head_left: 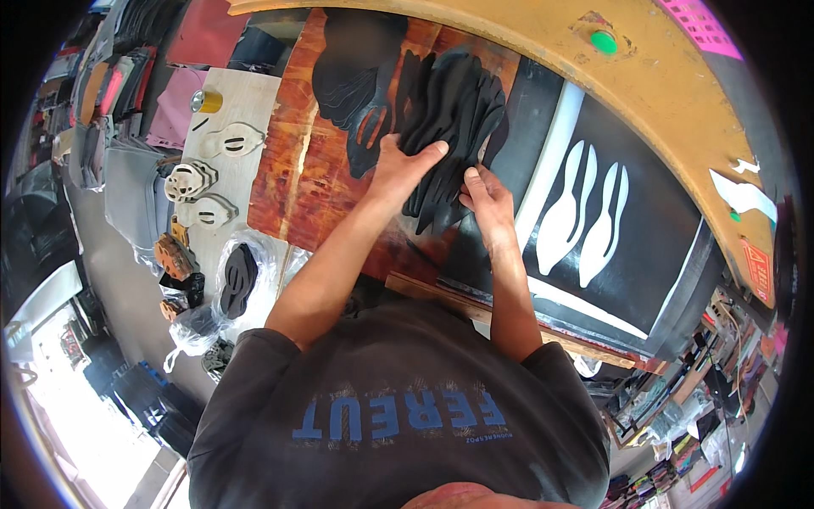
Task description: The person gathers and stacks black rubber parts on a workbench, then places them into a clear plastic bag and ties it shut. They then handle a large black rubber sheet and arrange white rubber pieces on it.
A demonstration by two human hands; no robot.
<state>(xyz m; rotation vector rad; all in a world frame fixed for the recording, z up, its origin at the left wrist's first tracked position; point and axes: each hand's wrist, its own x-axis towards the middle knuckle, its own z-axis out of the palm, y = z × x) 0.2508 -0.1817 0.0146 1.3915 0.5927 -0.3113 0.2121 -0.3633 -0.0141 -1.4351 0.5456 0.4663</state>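
Note:
A thick bundle of black cut pieces, long and curved in outline, stands partly fanned on the reddish-brown board. My left hand is closed round the bundle's near left side, thumb across the top. On its right edge, my right hand pinches the pieces between thumb and curled fingers. To the left lies a second stack of black slotted pieces, spread in overlapping layers. Right of my hands, a black sheet has two slotted cut-outs that show white beneath.
A yellow-brown machine beam curves across the far side. Cream slotted shapes and a small yellow can sit on a pale board at left. Nearby is a clear plastic bag with black pieces. Stacked sheets fill the far left.

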